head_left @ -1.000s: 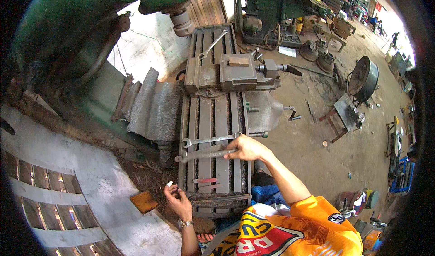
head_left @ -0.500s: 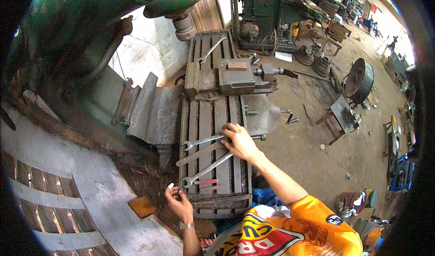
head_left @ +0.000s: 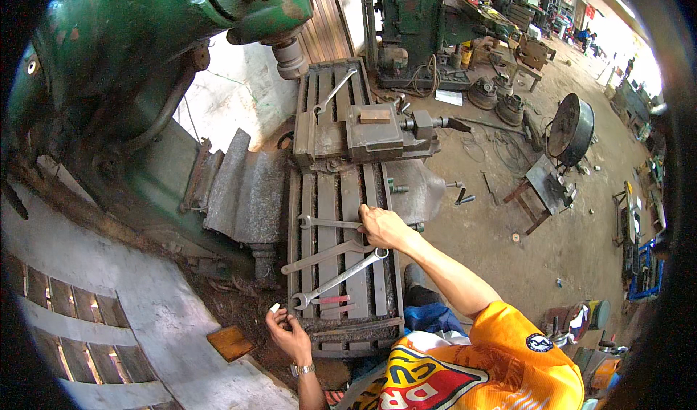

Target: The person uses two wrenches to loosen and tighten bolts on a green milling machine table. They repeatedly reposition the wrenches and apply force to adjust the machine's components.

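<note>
My right hand (head_left: 382,226) is closed round the far end of a wrench (head_left: 334,223), whose open jaw points left over the slotted machine table (head_left: 351,185). Just nearer lies a flat dull-grey wrench (head_left: 319,258), its right end close to my wrist. A longer shiny combination wrench (head_left: 337,280) slants across the slots, its ring end to the right. Beside its open end are a thin red strip (head_left: 332,299) and a grey strip (head_left: 336,310). Left of the table's near corner, my left hand (head_left: 292,339) is curled, with a small white thing (head_left: 274,307) at its fingertips.
A machine vise (head_left: 376,128) sits across the table, with another wrench (head_left: 336,90) beyond it. The green machine's head (head_left: 272,10) overhangs from the upper left. A brown block (head_left: 231,343) lies on the grey surface at left. A round black pan (head_left: 571,129) stands on the floor at right.
My right hand has drawn slightly nearer and right, and the wrench in it has turned more level. The long wrench's ring end is now uncovered. The view has shifted a little; my left hand stays put.
</note>
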{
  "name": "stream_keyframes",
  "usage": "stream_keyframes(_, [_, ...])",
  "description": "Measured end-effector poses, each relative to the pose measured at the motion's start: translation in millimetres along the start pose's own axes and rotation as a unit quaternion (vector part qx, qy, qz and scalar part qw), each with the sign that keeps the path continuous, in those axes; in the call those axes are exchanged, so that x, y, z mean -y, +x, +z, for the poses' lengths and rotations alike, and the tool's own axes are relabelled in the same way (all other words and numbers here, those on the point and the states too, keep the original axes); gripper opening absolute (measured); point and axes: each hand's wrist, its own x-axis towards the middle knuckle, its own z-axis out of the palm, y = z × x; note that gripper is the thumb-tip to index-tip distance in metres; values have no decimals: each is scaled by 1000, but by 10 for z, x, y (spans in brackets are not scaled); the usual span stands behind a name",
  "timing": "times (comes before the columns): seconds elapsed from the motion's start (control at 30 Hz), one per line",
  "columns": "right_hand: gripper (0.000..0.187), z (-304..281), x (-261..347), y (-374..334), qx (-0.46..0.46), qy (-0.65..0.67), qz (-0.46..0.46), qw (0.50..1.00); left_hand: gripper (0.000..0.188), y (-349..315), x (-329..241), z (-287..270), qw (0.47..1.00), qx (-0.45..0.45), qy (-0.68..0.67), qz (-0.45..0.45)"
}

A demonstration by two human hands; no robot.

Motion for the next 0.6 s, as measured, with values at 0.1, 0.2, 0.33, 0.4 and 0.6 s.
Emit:
stream_keyframes(0.1, [38, -17, 0, -98, 19, 112, 35, 993, 42, 11, -8, -7, 1000, 9, 14, 3])
stream_keyframes(0.2, [40, 28, 41, -228, 14, 354, 76, 932, 43, 5, 17, -3, 1000, 13, 15, -15])
stream_keyframes(0.33, [38, 138, 240, -356, -36, 647, 167, 744, 46, 4, 72, 17, 1000, 5, 13, -10])
stream_keyframes(0.4, [42, 208, 365, -324, -107, 653, 173, 730, 47, 0, 88, 16, 1000, 3, 9, -24])
stream_keyframes(0.6, [50, 419, 458, -92, -187, 655, 182, 709, 48, 0, 52, -2, 999, -2, 29, 16])
